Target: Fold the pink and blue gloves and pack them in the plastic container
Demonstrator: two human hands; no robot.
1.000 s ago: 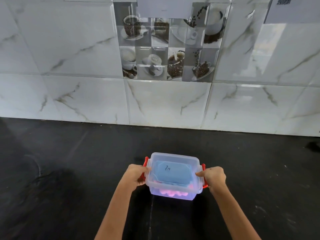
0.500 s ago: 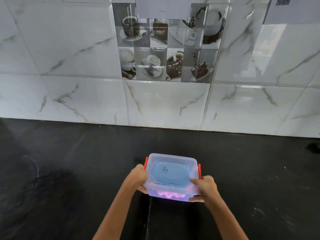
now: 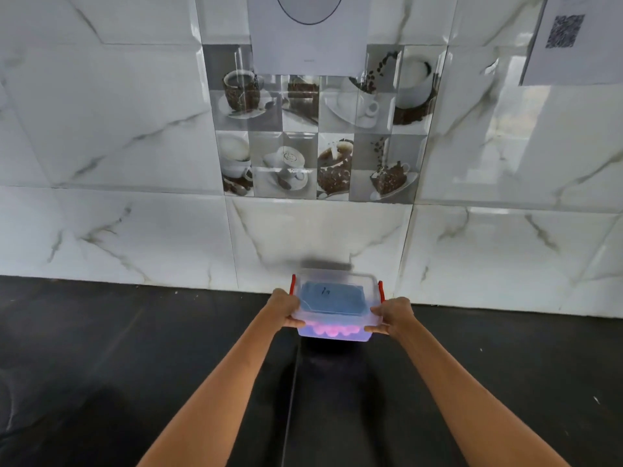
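The clear plastic container [image 3: 337, 281] has its lid on and red side latches [image 3: 293, 284]. Through the lid I see the blue glove [image 3: 333, 298]; the pink glove [image 3: 332, 330] shows through the front wall at the bottom. My left hand [image 3: 285, 308] grips the container's near left corner, and my right hand [image 3: 391, 315] grips its near right corner. Both arms are stretched forward. The box is close to the tiled wall, seemingly lifted off the black counter [image 3: 101, 365].
A white marble-tile wall [image 3: 135, 146] with coffee-picture tiles [image 3: 317, 136] rises behind the counter. A paper sheet [image 3: 308, 35] hangs at the top centre, and another with a printed code [image 3: 569, 35] at the top right.
My hands slid from the side latches to the near corners. The container then moved away from me toward the wall, and the camera tilted upward.
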